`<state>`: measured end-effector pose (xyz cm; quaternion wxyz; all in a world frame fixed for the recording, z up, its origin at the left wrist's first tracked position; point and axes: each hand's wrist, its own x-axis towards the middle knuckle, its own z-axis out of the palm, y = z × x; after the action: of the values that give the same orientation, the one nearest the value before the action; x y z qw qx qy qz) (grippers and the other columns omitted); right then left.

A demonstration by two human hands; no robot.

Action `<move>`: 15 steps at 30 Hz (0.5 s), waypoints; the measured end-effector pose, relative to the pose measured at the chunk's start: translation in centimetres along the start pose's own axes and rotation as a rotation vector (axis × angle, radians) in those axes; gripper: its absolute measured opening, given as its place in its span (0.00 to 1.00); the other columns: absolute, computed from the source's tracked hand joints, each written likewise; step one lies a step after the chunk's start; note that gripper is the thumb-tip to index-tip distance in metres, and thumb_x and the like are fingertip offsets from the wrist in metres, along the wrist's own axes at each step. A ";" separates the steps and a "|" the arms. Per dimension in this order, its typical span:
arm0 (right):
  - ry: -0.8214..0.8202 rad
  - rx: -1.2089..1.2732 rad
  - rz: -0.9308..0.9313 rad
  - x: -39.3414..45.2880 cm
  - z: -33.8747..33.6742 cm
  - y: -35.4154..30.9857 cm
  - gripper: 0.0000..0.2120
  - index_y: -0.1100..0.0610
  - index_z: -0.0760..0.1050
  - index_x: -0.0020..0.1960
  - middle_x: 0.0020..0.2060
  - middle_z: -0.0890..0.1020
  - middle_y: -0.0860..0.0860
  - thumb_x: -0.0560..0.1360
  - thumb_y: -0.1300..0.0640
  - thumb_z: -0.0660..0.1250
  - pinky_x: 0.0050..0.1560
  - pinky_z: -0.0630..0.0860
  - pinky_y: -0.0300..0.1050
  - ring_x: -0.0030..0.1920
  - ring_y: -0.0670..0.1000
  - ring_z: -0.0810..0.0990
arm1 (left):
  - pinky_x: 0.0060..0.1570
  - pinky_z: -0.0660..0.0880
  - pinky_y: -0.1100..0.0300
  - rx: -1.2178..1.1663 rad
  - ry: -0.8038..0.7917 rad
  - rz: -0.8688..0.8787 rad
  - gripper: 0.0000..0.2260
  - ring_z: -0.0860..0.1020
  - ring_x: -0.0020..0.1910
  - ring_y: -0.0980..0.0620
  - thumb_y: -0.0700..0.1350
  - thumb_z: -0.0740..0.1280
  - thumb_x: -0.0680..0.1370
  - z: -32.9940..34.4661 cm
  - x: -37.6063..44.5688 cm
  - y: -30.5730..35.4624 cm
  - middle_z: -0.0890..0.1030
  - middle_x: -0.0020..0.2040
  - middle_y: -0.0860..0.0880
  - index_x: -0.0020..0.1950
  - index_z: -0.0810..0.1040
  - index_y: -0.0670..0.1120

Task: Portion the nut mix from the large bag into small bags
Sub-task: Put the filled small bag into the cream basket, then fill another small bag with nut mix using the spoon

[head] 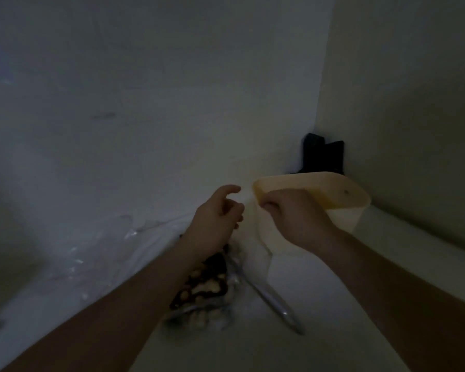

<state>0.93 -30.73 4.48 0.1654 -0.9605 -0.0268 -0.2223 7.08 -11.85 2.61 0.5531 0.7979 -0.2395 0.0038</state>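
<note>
A: Risk? Dim frame. R hand (295, 218) has fingers curled on the near rim of the tub (341, 194) — it's tilted, could tip if pulled.
B: L hand (218, 216)?
A: Fingers loosely curled, holds nothing that I can see — hovers just beside the tub.
B: Nuts?
A: In the bag (207, 288) on the table (333, 304), under L forearm; spoon (266, 294) next to it. Tub contents: can't tell.

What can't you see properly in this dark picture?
- Nut bag, head view: left arm covers part; dimness blurs the nuts.
- Tub, head view: inside hidden by its tilt and the right hand.
- Black thing in the corner: too dark to name.
- Left hand: holds nothing plainly visible.
</note>
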 end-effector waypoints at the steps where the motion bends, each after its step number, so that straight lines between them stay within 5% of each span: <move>1: 0.051 0.010 -0.017 0.0 0.4 0.0 0.10 0.52 0.84 0.57 0.50 0.85 0.52 0.83 0.55 0.64 0.50 0.78 0.51 0.49 0.57 0.82 | 0.49 0.83 0.54 0.078 -0.014 0.039 0.11 0.84 0.47 0.54 0.47 0.66 0.84 -1.6 -1.0 -0.3 0.84 0.46 0.54 0.65 0.78 0.57; 5: 0.284 0.070 -0.166 -0.9 2.3 -3.6 0.06 0.56 0.83 0.53 0.48 0.79 0.52 0.78 0.61 0.69 0.52 0.73 0.48 0.50 0.56 0.77 | 0.47 0.71 0.74 0.513 0.015 0.216 0.09 0.79 0.45 0.61 0.43 0.68 0.82 -8.7 -5.0 -2.9 0.82 0.50 0.56 0.58 0.85 0.54; 10: 0.257 0.226 -0.284 -2.7 7.1 -8.5 0.05 0.54 0.83 0.51 0.47 0.76 0.48 0.77 0.60 0.71 0.50 0.73 0.45 0.49 0.52 0.74 | 0.48 0.67 0.60 0.889 0.153 0.098 0.13 0.76 0.47 0.52 0.38 0.71 0.78 -16.7 -8.7 -7.6 0.79 0.48 0.55 0.57 0.85 0.53; 15: 0.260 0.255 -0.212 -2.8 10.6 -9.4 0.06 0.54 0.84 0.51 0.47 0.76 0.48 0.76 0.58 0.69 0.50 0.74 0.45 0.49 0.53 0.76 | 0.56 0.74 0.50 1.126 0.223 0.048 0.20 0.78 0.54 0.43 0.51 0.73 0.78 -20.4 -10.1 -10.3 0.83 0.53 0.50 0.70 0.78 0.52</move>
<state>1.65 -18.27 -2.82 0.2636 -0.8868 -0.1339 -0.3552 7.37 12.80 -1.28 0.0643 0.9586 -0.1587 0.2274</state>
